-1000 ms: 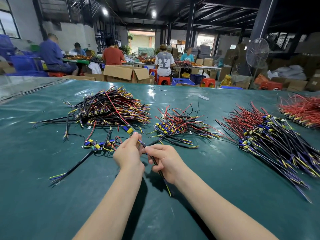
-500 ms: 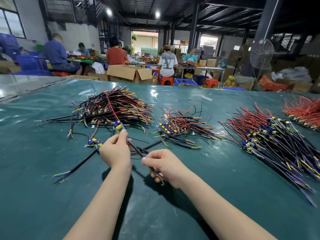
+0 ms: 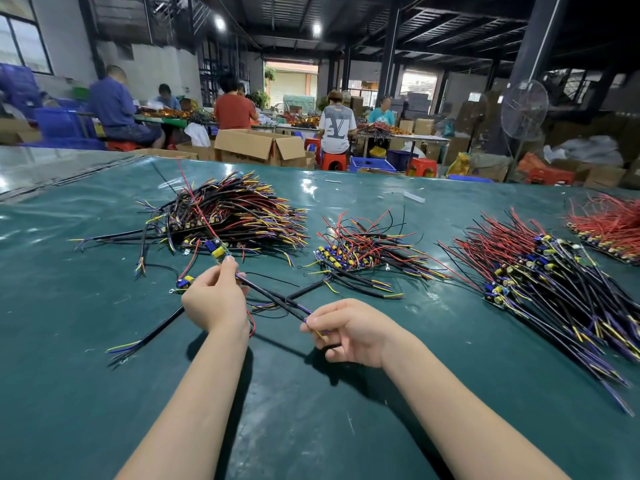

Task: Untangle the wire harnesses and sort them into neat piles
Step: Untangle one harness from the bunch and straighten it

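One green table (image 3: 86, 393), left hand (image 3: 214, 299) pinches one harness (image 3: 263, 292) near its yellow part, right hand (image 3: 349, 332) pinches its wire tips, four wire piles (image 3: 235, 216) from 11 to 2 o'clock.

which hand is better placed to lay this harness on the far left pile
Left: left hand pinches the harness beside that pile; right hand holds its tail, farther away.
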Motion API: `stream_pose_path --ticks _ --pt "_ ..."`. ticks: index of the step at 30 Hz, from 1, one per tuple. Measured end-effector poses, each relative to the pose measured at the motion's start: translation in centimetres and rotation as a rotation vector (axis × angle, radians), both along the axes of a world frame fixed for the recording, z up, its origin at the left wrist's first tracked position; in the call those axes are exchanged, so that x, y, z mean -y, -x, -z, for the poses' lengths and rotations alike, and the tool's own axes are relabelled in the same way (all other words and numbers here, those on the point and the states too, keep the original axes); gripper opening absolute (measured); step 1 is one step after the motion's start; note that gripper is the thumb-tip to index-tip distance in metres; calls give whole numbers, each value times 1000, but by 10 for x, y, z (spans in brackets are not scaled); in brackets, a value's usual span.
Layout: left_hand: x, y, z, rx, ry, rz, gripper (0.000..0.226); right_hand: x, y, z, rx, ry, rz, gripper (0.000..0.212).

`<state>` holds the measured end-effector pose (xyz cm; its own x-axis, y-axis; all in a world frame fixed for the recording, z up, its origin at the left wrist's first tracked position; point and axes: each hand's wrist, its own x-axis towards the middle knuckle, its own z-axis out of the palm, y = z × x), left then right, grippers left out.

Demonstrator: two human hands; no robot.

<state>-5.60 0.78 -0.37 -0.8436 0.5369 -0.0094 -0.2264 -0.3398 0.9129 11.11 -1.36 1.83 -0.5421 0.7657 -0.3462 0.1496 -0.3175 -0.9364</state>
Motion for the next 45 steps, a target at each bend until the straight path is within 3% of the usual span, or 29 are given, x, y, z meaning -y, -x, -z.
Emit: stream_pose_path --ticks 16,29,36,39,42,45 --pt "3 0 -2 -23 43 -24 33 -4 1 8 260 -392 195 27" --pt "5 2 -5 13 77 -36 28 1 4 4 280 -419 -16 29" --pt "10 4 -15 364 3 44 28 20 18 -9 60 -562 -207 34" --pt "13 5 -20 510 -42 188 28 25 24 -10 6 -597 -262 33" --pt "16 9 -23 616 -72 382 26 26 23 -11 39 -587 -318 32" --pt "17 12 -24 690 -83 455 25 24 20 -10 210 -654 -363 33"
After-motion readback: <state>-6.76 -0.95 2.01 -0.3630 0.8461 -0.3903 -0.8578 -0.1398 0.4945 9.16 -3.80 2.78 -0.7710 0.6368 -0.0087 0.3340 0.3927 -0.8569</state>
